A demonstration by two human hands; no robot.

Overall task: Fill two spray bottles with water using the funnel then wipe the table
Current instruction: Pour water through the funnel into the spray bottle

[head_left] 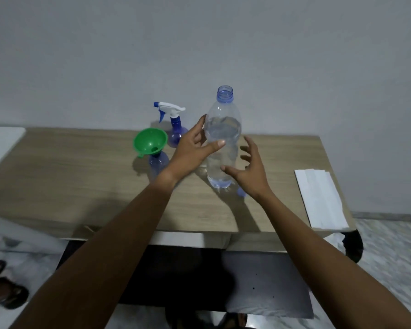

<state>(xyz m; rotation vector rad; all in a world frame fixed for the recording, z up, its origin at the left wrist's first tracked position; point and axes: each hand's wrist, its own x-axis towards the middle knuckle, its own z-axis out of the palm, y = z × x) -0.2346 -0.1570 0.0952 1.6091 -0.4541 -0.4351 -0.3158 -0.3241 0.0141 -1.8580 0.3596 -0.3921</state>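
A clear water bottle (223, 138), uncapped and partly full, stands upright mid-table. My left hand (192, 148) holds it from the left, thumb across its front and index finger along its side. My right hand (249, 169) hovers just right of the bottle, fingers spread, holding nothing. A green funnel (150, 141) sits in the neck of a blue spray bottle (158, 163) that has no head. Behind it stands a second blue spray bottle (176, 131) with its white trigger head on. A folded white cloth (318, 198) lies at the table's right edge.
A small blue cap (241, 192) lies on the wooden table (69, 181) below my right hand. A white surface (0, 143) adjoins the table's left end. The wall rises right behind the table. A sandalled foot (3, 286) is on the floor at lower left.
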